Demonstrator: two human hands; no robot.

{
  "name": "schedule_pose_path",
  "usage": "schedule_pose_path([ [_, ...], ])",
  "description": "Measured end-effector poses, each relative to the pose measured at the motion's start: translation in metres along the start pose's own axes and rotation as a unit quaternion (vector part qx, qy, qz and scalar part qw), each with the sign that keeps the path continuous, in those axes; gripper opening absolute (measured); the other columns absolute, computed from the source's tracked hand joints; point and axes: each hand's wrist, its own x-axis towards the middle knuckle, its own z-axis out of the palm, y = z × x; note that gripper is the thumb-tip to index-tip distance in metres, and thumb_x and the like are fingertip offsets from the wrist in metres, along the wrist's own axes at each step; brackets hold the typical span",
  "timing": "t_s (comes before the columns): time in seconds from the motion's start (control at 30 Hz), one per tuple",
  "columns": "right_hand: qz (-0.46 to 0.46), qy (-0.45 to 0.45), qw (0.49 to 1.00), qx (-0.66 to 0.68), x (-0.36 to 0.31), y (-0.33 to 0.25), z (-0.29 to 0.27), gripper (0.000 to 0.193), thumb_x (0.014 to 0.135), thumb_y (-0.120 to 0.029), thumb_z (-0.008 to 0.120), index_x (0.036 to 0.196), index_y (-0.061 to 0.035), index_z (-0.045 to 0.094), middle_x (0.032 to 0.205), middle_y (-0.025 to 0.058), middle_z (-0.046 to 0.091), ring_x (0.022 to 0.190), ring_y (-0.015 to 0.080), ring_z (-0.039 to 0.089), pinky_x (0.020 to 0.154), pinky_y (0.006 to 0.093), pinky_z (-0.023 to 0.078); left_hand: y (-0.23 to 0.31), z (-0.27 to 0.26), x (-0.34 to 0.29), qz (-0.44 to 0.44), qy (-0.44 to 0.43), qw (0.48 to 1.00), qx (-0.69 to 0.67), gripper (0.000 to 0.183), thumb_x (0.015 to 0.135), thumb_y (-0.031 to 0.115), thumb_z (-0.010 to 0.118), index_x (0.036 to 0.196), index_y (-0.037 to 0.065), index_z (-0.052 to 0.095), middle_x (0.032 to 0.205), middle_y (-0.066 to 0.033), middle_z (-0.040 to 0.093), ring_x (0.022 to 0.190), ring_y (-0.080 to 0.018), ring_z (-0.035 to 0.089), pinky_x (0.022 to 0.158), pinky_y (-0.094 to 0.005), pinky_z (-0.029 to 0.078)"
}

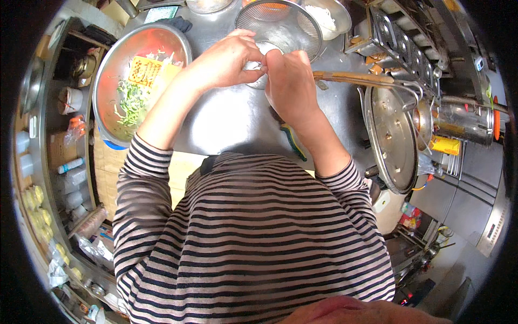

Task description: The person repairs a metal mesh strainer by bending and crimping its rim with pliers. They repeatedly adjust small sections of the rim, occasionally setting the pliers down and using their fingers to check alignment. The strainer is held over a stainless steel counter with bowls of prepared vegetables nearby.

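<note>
My left hand [232, 60] and my right hand [291, 81] meet over the steel table, fingers bent and pinched close together. Something small and whitish shows between and below the fingertips, but I cannot make out what it is. Just beyond my hands is a round wire-mesh strainer [302, 27]. A wooden handle [353, 79] sticks out to the right from behind my right hand; whether my hand touches it is hidden. Left of my left arm, a large steel bowl [101, 89] contains shredded green vegetables [129, 105] and a yellow packet [144, 71].
A steel bowl with white food [322, 17] stands at the far right, beyond the strainer. A large round metal lid [391, 140] leans at the table's right side. A green-edged strip [294, 143] lies near the front edge. Crowded shelves [59, 178] run along the left.
</note>
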Motion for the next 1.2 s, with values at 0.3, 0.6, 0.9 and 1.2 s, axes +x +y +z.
schedule_pose_path([
  [0.3,0.064,-0.012,0.998,0.002,0.001,0.001,-0.003,0.018,0.081,-0.003,0.069,0.092,-0.0043,0.055,0.071,0.0096,0.064,0.073,0.0304,0.064,0.079,0.039,0.045,-0.005,0.021,-0.007,0.048,0.103,0.993,0.009,0.023,0.075,0.013,0.079,0.095,0.005,0.07,0.078,-0.0072,0.062,0.08,-0.0253,0.062,0.104,-0.0453,0.043],
  [0.6,0.08,-0.029,0.996,0.003,0.002,0.001,-0.005,0.018,0.08,-0.001,0.069,0.092,-0.0034,0.056,0.072,0.01,0.066,0.075,0.0299,0.066,0.081,0.0388,0.047,-0.007,0.038,-0.011,0.066,0.191,0.979,0.039,0.019,0.076,0.016,0.078,0.089,0.007,0.068,0.08,-0.0057,0.064,0.081,-0.0247,0.063,0.101,-0.0447,0.044],
  [0.9,0.082,-0.012,0.995,0.054,0.0,0.008,-0.009,0.021,0.079,-0.002,0.07,0.093,-0.0028,0.055,0.074,0.0116,0.068,0.075,0.0324,0.066,0.077,0.0403,0.049,-0.009,0.048,-0.01,0.073,0.23,0.969,0.059,0.02,0.074,0.018,0.08,0.088,0.008,0.068,0.08,-0.0039,0.065,0.079,-0.0231,0.062,0.098,-0.0442,0.045],
  [1.2,0.16,-0.008,0.982,0.102,0.001,0.0,-0.008,0.032,0.078,0.0,0.069,0.106,-0.0007,0.054,0.078,0.0123,0.068,0.078,0.0348,0.067,0.081,0.0399,0.051,-0.008,0.05,-0.01,0.078,0.226,0.968,0.079,0.022,0.074,0.021,0.079,0.087,0.007,0.067,0.078,-0.0036,0.064,0.079,-0.0249,0.061,0.095,-0.045,0.045],
])
